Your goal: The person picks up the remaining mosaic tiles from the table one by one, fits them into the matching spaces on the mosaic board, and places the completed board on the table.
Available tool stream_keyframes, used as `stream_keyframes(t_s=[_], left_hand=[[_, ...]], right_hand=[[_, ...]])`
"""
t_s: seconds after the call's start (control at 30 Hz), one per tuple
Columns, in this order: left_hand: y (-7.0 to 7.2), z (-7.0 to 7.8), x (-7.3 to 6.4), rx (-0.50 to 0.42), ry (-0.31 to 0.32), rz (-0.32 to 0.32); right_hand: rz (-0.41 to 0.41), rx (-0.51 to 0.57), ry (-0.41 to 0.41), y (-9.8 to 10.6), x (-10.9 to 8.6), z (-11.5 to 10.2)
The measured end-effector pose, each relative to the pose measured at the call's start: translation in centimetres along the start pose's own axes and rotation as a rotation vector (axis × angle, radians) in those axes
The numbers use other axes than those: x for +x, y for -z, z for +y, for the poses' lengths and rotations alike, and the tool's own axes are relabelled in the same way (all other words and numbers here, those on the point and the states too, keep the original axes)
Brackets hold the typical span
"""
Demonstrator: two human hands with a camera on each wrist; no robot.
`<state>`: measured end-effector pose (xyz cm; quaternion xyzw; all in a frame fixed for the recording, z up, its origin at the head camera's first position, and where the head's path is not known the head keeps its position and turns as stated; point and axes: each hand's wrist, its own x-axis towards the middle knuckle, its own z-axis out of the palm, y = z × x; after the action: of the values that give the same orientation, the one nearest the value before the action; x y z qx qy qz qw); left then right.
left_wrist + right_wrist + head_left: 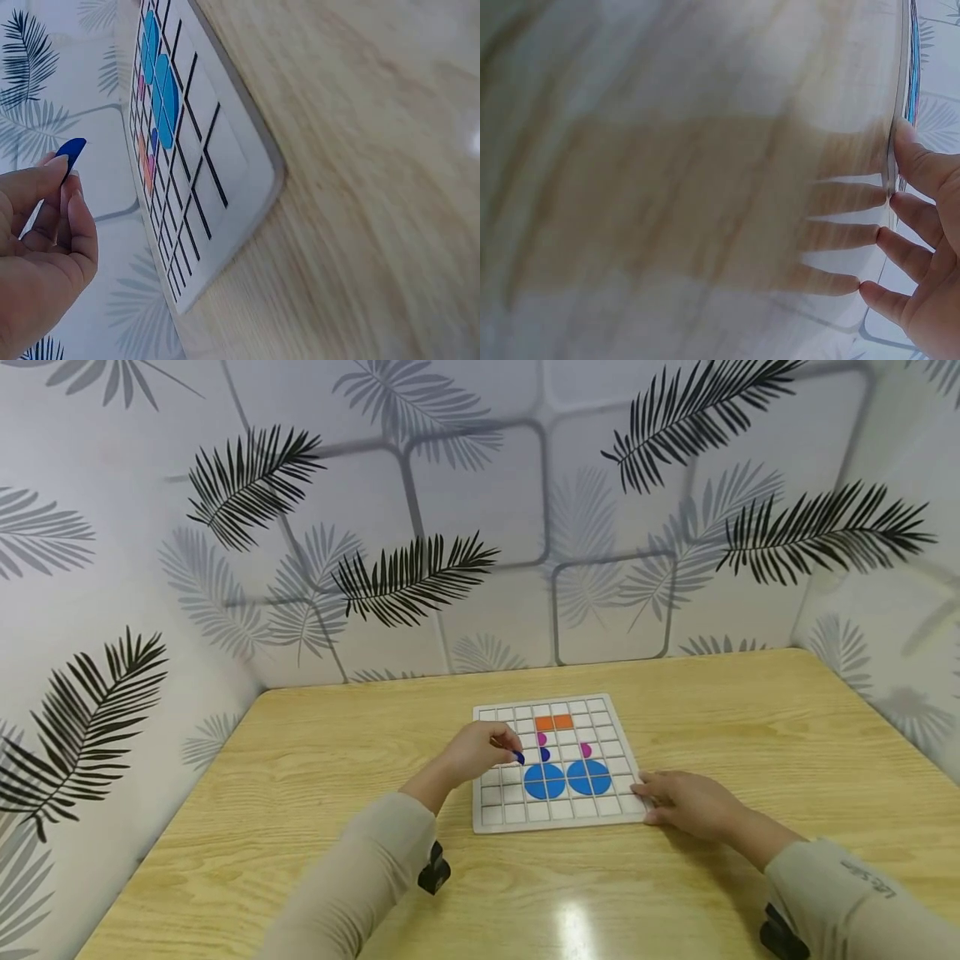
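Observation:
My left hand (pixel 480 750) pinches a small dark blue rounded piece (pixel 73 152) between thumb and fingertips, over the left part of a white grid board (pixel 487 816). On the board lie two orange squares (pixel 554 722), two magenta half-round pieces (pixel 587 750) and a dark blue half-round piece (pixel 545 754). Nearer me are two light blue circles (pixel 543 782), split by the grid lines. My right hand (pixel 693 806) touches the board's near right corner with fingers spread; in the right wrist view its fingertips (pixel 885 234) rest on the tabletop.
The board lies on a wood-grain table (pixel 337 735) with a glossy surface. Behind the table stands a pale wall (pixel 480 485) with a leaf pattern. A black wrist device (pixel 433 868) shows below the left sleeve.

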<state>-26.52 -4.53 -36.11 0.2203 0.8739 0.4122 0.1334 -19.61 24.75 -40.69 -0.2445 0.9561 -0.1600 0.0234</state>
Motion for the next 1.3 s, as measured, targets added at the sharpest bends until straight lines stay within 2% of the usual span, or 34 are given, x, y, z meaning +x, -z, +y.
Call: stream_keyframes(t_s=[0.27,0.5,0.73,0.87,0.93,1.03,1.07,1.13,1.17,1.23,1.3], left_hand=[[-1.3,0.6,3.2,0.037,0.008,-0.026],[-2.6,1.7,5.8,0.061,-0.008,-0.034],[-4.2,2.4,7.7,0.157,-0.038,0.000],[-4.8,2.7,8.8,0.209,0.012,-0.003],[-5.2,2.7,9.5,0.262,0.029,-0.012],[-7.1,-1.3,13.5,0.316,-0.046,0.014],[-7.9,-3.0,15.2,0.333,-0.085,0.034],[-9.7,-6.4,18.8,0.396,-0.077,0.056],[-10.6,-8.6,20.9,0.401,-0.104,0.070],[-11.8,-10.4,23.0,0.451,-0.095,0.072],[-12.5,-11.3,24.4,0.484,-0.066,0.057]], right_hand=[[0.008,-0.017,0.009,-0.1,0.0,0.0],[0.010,-0.027,0.024,0.2,0.1,0.0],[0.001,-0.009,0.017,0.1,0.0,-0.1],[0.010,-0.001,0.023,0.1,0.1,-0.2],[0.019,-0.001,0.025,0.1,0.1,-0.2],[0.033,-0.002,0.035,0.1,0.0,-0.1],[0.037,-0.001,0.035,0.0,0.0,-0.1],[0.041,0.001,0.038,-0.1,0.0,-0.1],[0.041,0.003,0.039,-0.1,0.0,0.0],[0.039,0.006,0.034,-0.1,0.0,0.0],[0.040,0.002,0.034,-0.2,0.0,0.1]])
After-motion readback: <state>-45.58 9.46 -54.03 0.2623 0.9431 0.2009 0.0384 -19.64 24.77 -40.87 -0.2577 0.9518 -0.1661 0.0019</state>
